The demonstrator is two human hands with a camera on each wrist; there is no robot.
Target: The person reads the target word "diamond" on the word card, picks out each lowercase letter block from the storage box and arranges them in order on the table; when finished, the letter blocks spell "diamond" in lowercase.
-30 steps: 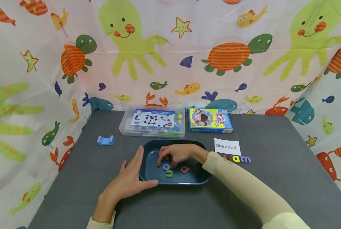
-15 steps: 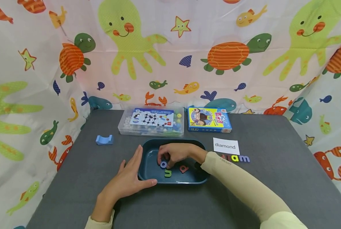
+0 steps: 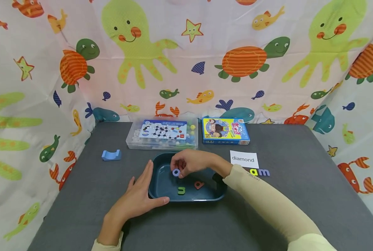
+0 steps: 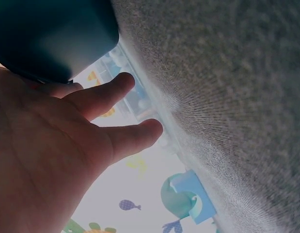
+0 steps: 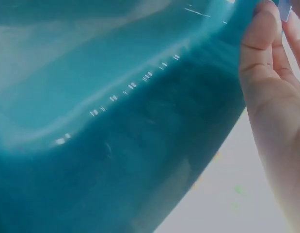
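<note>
A dark teal tray stands on the grey table. Above its floor my right hand pinches a blue letter "o" between thumb and fingers; a sliver of that letter shows at the corner of the right wrist view. A green letter, "n" or "u", and a red letter lie in the tray. My left hand rests against the tray's left side, fingers straight and thumb along the front rim. In the left wrist view its fingers are spread beside the tray wall.
Right of the tray lies a white card reading "diamond". Below it sit a yellow "a" and a purple "m"; my sleeve covers part of that row. Behind are a clear case, a blue-yellow box and a blue holder.
The right hand has taken hold of the blue "o" and lifted it from the tray floor. The left hand keeps its place at the tray. The head view has shifted slightly.
</note>
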